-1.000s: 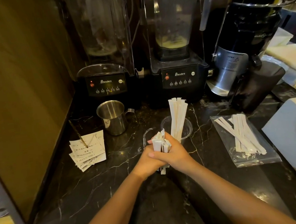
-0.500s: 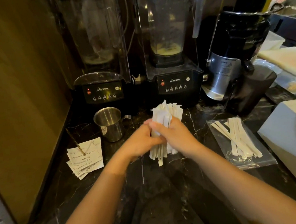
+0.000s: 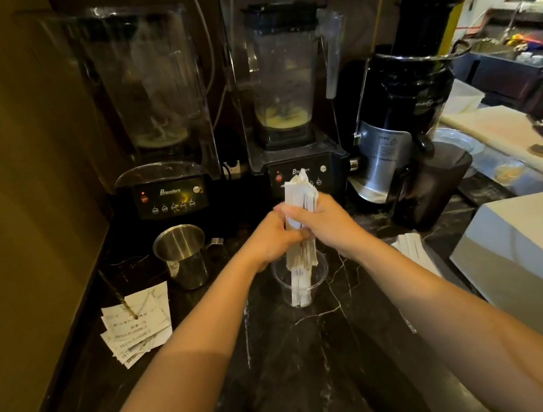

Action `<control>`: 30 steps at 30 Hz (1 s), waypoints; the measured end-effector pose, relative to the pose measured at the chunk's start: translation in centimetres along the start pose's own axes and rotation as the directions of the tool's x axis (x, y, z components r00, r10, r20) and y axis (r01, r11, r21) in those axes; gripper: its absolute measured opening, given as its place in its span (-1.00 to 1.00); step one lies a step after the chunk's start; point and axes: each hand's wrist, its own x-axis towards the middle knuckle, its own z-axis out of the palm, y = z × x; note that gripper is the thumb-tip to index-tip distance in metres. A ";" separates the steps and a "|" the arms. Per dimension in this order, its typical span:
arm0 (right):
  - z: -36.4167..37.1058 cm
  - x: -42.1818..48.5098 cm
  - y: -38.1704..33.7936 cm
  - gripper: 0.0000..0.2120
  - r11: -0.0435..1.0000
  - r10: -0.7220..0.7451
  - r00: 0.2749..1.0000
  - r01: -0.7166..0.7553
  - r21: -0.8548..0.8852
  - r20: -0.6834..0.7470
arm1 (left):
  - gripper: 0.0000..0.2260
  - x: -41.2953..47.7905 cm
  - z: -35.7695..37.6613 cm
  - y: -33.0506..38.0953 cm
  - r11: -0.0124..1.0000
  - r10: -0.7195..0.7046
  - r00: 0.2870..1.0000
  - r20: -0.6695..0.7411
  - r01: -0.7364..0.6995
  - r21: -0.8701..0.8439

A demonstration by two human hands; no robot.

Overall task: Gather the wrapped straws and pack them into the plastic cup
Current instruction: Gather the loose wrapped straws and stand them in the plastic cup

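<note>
A thick bundle of white paper-wrapped straws [image 3: 297,192] stands upright, its lower ends inside the clear plastic cup [image 3: 321,277] on the dark marble counter. My left hand [image 3: 273,240] and my right hand [image 3: 325,221] both clasp the bundle's middle, just above the cup's rim. The straws' tops fan out above my fingers. More wrapped straws [image 3: 414,251] lie on a clear plastic bag to the right, partly hidden behind my right forearm.
A steel pitcher [image 3: 183,255] stands left of the cup. Paper receipts on a spike [image 3: 137,322] lie at the front left. Two blenders [image 3: 155,117] and a black juicer [image 3: 408,125] line the back. A white box [image 3: 538,250] fills the right side.
Both hands have lifted the gathered bundle from the counter, carried it over the cup and lowered its bottom ends into it. The view has tilted slightly.
</note>
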 end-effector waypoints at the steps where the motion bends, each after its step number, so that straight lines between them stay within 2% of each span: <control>1: 0.1 0.0 0.7 -0.69 1.000 0.017 1.000 -0.017 0.000 0.005 | -0.62 0.1 0.3 -0.6 1.000 -0.012 1.000 0.003 0.012 -0.006; 4: 0.5 0.3 2.2 -0.69 0.998 0.055 0.998 -0.055 0.001 -0.001 | -0.65 0.1 0.8 -2.2 0.999 -0.029 0.999 0.029 0.030 -0.019; 7: 0.6 0.5 3.3 -0.68 0.998 0.029 0.999 -0.030 -0.050 -0.026 | -0.73 0.0 0.8 -3.2 1.000 -0.024 0.999 0.033 0.025 -0.014; 11: 0.5 0.4 4.6 -0.58 0.993 0.006 0.996 -0.017 -0.116 -0.090 | -0.73 -0.1 0.7 -4.1 1.000 0.008 0.993 -0.117 -0.008 0.008; 15: 0.4 0.2 5.5 -0.63 0.946 -0.074 0.995 0.049 -0.321 -0.065 | -0.52 -0.2 0.6 -4.1 0.991 0.067 0.966 -0.251 -0.036 0.126; 18: 0.4 0.1 5.9 -0.60 0.886 -0.112 0.994 0.093 -0.454 -0.016 | -0.52 -0.3 0.5 -4.1 0.962 0.141 0.965 -0.221 -0.081 0.261; 24: 0.3 -0.3 6.0 -0.55 0.774 -0.143 0.987 0.159 -0.613 0.075 | -0.57 -0.4 0.5 -4.8 0.832 0.219 0.962 -0.164 -0.096 0.547; 26: 0.3 -0.4 6.1 -0.53 0.727 -0.149 0.982 0.186 -0.661 0.113 | -0.59 -0.4 0.5 -5.1 0.802 0.231 0.962 -0.143 -0.105 0.588; 30: 0.2 -0.6 6.5 -0.46 0.596 -0.071 0.982 0.182 -0.782 0.174 | -0.58 -0.4 0.6 -5.5 0.784 0.200 0.976 -0.084 -0.108 0.612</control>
